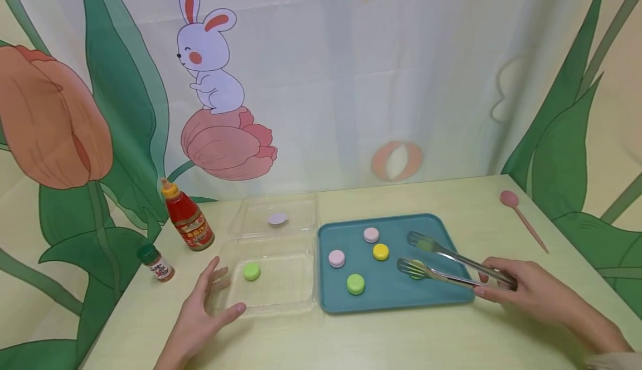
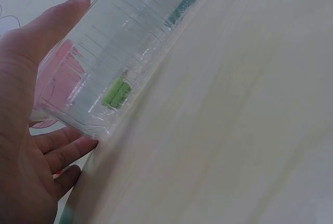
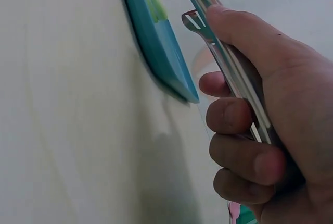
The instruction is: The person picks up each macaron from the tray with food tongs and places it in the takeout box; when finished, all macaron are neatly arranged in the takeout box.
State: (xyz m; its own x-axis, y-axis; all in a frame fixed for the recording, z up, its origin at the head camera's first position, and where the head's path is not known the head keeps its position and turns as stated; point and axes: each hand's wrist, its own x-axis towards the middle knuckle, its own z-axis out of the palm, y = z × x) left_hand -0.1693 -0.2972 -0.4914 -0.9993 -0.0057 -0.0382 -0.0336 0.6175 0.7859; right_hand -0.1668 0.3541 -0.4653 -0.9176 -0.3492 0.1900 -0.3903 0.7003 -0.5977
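My right hand (image 1: 531, 289) grips a pair of metal tongs (image 3: 237, 73), its fingers curled round the handles. The spread tong heads stand over the right part of a teal tray (image 1: 391, 300). Two green macarons (image 1: 418, 270) show partly behind them. Farther left on the tray are two pink macarons (image 1: 336, 258), a yellow macaron (image 1: 380, 252) and another green macaron (image 1: 355, 284). A clear plastic box (image 1: 271, 308) with its lid folded back holds one green macaron (image 1: 252, 271). My left hand (image 1: 200, 308), thumb and fingers spread, rests at the box's near left corner.
A red sauce bottle (image 1: 193, 228) and a small green-capped jar (image 1: 159, 267) stand left of the box. A pink spoon (image 1: 524, 219) lies near the table's right edge. A pale oval sticker (image 1: 277, 219) is on the lid. A printed curtain (image 1: 326, 80) hangs behind.
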